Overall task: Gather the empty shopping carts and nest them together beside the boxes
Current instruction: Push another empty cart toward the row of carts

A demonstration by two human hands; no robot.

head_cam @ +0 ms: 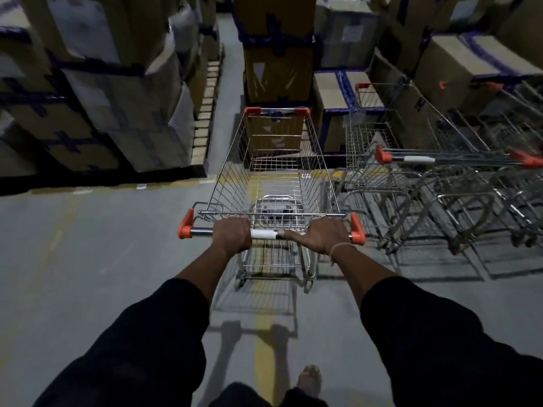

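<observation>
An empty wire cart (pixel 273 183) stands upright beside nested carts (pixel 440 177) against stacked boxes (pixel 458 63)

The cart (pixel 274 171) was shiny wire metal with glossy orange plastic corners (pixel 185 229). The boxes (pixel 88 83) were matt brown cardboard bound with dark tape, and the floor (pixel 88 245) looked smooth, dull grey.

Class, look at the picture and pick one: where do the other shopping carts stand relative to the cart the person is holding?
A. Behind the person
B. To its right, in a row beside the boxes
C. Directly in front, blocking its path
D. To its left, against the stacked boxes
B: the row of carts stands right of the held cart, which both the left hand and right hand grip.
</observation>
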